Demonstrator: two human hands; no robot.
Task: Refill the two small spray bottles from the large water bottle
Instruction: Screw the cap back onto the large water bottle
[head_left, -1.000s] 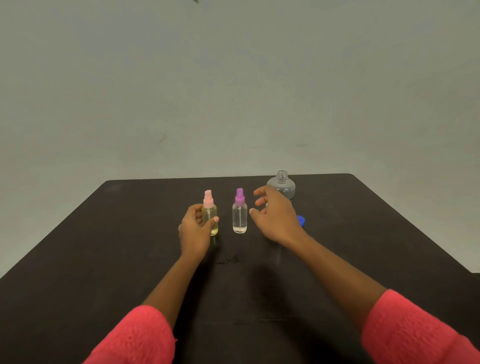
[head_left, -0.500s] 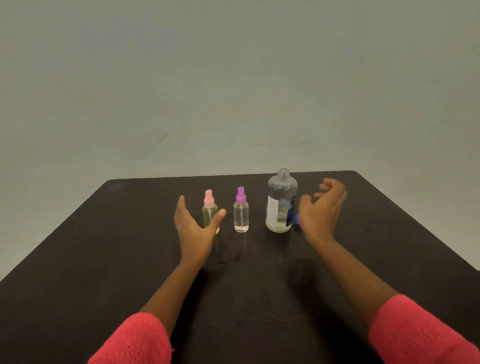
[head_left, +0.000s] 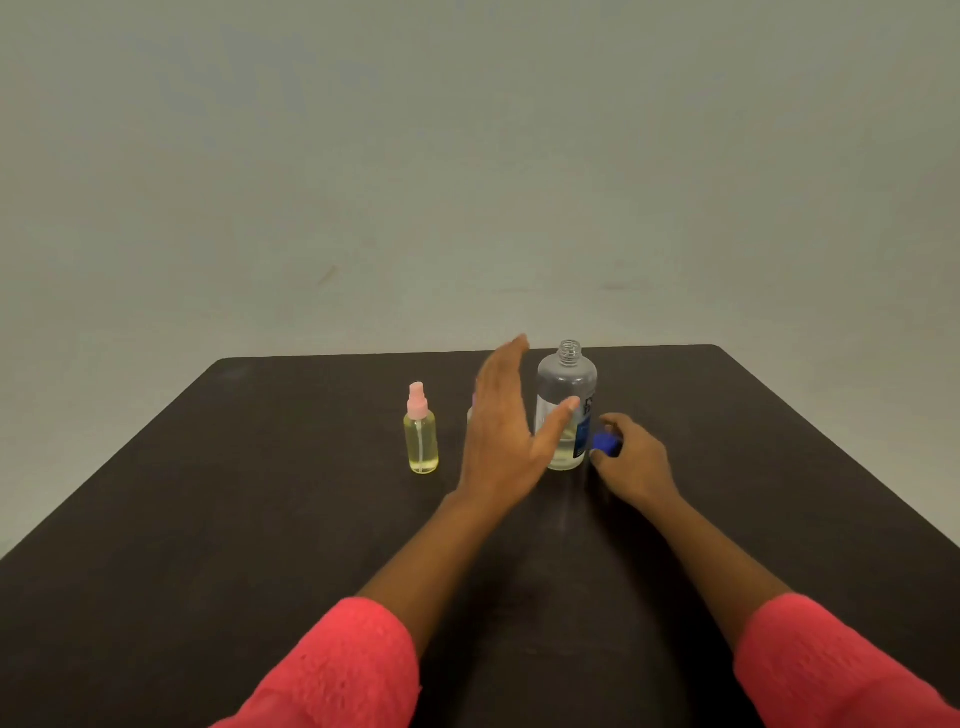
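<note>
The left hand (head_left: 501, 431) is held upright and spread, fingers straight, thumb stretched in front of the uncapped bottle (head_left: 569, 384). A blue cap (head_left: 607, 443) is pinched by the right hand (head_left: 636, 462), low on the surface (head_left: 208, 519) just right of that bottle. One sprayer (head_left: 421, 436) stands at left; the other sprayer (head_left: 470, 414) is mostly hidden behind the left hand.
</note>
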